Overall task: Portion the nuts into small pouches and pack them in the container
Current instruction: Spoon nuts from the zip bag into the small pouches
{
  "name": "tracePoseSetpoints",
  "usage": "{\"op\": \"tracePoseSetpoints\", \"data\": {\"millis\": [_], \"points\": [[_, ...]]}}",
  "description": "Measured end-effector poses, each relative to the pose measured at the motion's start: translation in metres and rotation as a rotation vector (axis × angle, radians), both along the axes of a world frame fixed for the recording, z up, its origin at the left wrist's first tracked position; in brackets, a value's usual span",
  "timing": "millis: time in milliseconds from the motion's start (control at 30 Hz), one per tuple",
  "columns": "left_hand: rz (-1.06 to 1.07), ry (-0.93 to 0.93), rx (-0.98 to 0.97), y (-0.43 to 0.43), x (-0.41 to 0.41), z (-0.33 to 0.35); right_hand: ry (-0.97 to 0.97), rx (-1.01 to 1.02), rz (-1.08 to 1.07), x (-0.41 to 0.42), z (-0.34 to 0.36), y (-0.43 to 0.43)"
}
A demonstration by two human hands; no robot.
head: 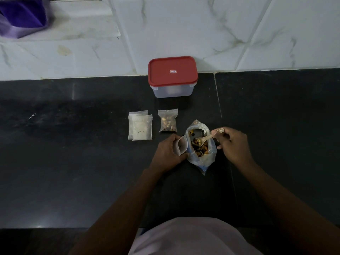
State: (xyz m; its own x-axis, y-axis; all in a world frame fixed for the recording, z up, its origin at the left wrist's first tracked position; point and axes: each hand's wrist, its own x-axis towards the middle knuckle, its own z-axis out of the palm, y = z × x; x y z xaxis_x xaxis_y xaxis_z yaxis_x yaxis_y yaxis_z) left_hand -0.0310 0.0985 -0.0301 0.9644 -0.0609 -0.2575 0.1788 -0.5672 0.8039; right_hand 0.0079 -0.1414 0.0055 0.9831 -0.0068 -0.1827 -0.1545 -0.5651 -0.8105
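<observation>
Head view: a small open pouch [181,145] is grasped in the curled fingers of the left hand [168,150], touching the nut bag [200,150] on the desk [73,162]. A spoon [206,138], pinched by the right hand [233,144], is dipped into the nuts. A filled pouch [167,121] lies before the closed container [173,76].

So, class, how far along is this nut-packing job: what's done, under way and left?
Done: one filled pouch lies on the counter. In hand: the left hand holds an open pouch while the right hand dips a spoon into the bag of nuts. Left: the flat, seemingly empty pouches, and packing the container, whose red lid is on.
</observation>
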Motion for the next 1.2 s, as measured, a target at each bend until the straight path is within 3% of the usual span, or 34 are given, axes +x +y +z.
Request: {"op": "tracePoseSetpoints", "data": {"millis": [200, 467, 833, 1067, 1200], "points": [[0.001, 0.001, -0.008, -0.001, 0.0, 0.0, 0.278, 0.223, -0.221, 0.009, -0.006, 0.005], [0.04, -0.033, -0.072, 0.0, -0.001, 0.003, 0.389, 0.421, -0.394, 0.008, -0.004, 0.0], [0.042, -0.104, -0.118, -0.006, 0.012, 0.017, 0.368, 0.641, -0.446, 0.009, 0.02, -0.006], [0.013, -0.115, -0.115, -0.011, 0.014, 0.017, 0.319, 0.803, -0.364, 0.005, 0.047, 0.002], [0.02, -0.14, -0.144, -0.014, 0.015, 0.017, 0.313, 0.797, -0.328, -0.001, 0.05, 0.012]]}}
